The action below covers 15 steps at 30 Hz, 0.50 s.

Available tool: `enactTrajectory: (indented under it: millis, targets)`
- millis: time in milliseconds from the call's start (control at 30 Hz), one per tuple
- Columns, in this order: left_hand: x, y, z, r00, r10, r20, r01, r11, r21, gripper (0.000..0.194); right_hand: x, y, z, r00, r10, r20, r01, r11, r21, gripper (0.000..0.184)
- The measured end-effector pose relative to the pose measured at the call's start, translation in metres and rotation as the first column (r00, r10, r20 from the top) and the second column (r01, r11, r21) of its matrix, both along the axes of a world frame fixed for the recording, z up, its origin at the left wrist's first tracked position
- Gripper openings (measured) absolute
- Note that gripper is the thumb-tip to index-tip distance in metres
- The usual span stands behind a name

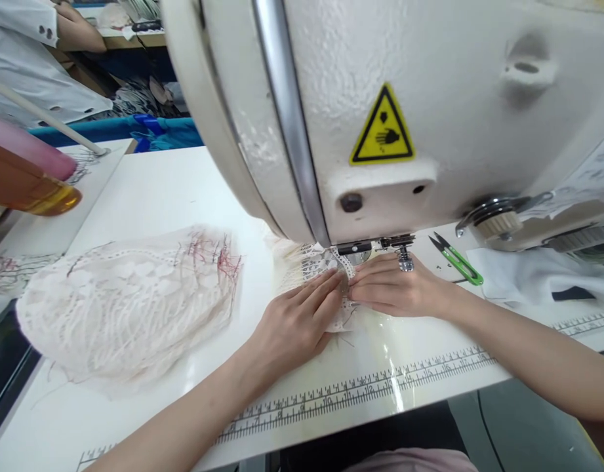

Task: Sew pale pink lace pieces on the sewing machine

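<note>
Under the head of a white sewing machine (400,39) lies a piece of white lace fabric (286,269). My left hand (302,311) rests on the lace, its fingers stretched out flat towards the needle area. From the right, my right hand (395,285) lies with straight fingers at the lace's edge, its fingertips close to those of my left hand. A narrow lace trim (348,265) runs between the two hands below the machine head. The needle itself is hidden behind the machine parts.
A heap of white lace (129,308) with red threads lies left. Green thread snips (459,259) and white cloth (528,272) lie right. A printed ruler (331,400) follows the front edge. Thread cones (31,177) stand far left; another person's arm (78,29) shows behind.
</note>
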<state>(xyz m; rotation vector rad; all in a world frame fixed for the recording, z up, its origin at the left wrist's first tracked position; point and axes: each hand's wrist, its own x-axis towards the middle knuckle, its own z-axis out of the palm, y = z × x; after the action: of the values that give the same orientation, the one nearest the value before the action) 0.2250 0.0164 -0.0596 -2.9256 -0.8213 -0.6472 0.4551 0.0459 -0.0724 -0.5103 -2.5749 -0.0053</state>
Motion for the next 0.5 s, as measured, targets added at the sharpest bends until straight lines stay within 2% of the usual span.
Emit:
enactTrajectory:
  millis: [167, 333, 500]
  targets:
    - [0.004, 0.001, 0.000, 1.000, 0.018, 0.007, -0.018, 1.000, -0.004, 0.030, 0.000, 0.000, 0.008, 0.990, -0.076, -0.118, 0.089, 0.990, 0.106, 0.011]
    - [0.005, 0.002, -0.001, 1.000, 0.022, 0.014, -0.022, 1.000, -0.011, 0.034, -0.001, 0.002, 0.011, 0.992, -0.094, -0.081, 0.100, 0.993, 0.068, 0.015]
    - [0.005, 0.002, -0.003, 0.999, 0.034, 0.025, -0.033, 0.999, -0.026, 0.033, -0.002, -0.002, 0.016, 0.974, -0.196, -0.118, 0.214, 0.962, 0.171, 0.016]
